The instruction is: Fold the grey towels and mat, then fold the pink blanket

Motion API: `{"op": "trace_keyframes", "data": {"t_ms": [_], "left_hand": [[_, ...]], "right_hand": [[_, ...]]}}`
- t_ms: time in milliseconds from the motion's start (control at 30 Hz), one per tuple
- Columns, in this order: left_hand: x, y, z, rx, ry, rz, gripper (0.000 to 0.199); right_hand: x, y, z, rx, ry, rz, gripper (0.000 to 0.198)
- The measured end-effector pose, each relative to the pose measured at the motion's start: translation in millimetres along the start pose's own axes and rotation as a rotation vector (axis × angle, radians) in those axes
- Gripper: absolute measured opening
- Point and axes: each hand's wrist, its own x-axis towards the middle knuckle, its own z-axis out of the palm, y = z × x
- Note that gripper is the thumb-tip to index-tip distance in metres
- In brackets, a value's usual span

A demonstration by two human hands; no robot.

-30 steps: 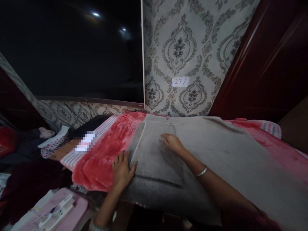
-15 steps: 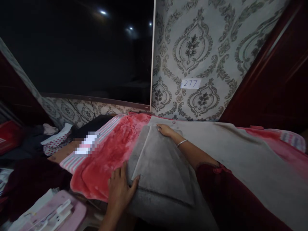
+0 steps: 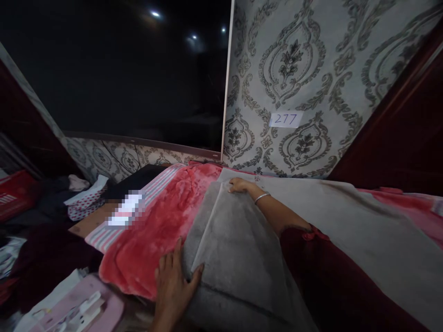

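Note:
A grey plush cloth (image 3: pixel 242 235) with a folded edge lies in front of me, over a red plush blanket (image 3: pixel 148 230) that has a striped border. At the near left part of the fold, my left hand (image 3: pixel 175 279) lies flat on the cloth's edge with its thumb spread from the fingers. Farther off, my right hand (image 3: pixel 240 185) is closed on the far end of the same fold, fingers bent and a bangle on its wrist. The underside of the cloth is hidden.
A large dark screen (image 3: pixel 138 74) hangs on the patterned wall, beside a paper label (image 3: pixel 285 119) marked 277. At lower left is a pink sewing machine (image 3: pixel 110 299). Clothes (image 3: pixel 51 263) and a red bag (image 3: pixel 17 193) are piled at the left.
The view has shifted slightly, so the wall and label appear farther right. Both hands keep nearly the same places on the cloth. The fold's near part looks smoother.

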Motion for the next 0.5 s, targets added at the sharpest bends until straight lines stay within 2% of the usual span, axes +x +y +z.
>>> {"op": "trace_keyframes", "data": {"t_ms": [133, 267, 500], "left_hand": [[-1, 1, 0, -0.021, 0.011, -0.032, 0.082], [0, 3, -1, -0.048, -0.002, -0.059, 0.088], [-3, 6, 2, -0.208, 0.151, -0.064, 0.113]], "right_hand": [[-15, -4, -14, 0.018, 0.037, 0.007, 0.027], [-46, -3, -44, 0.049, 0.124, -0.030, 0.027], [-147, -8, -108, 0.234, 0.419, -0.257, 0.027]]}}
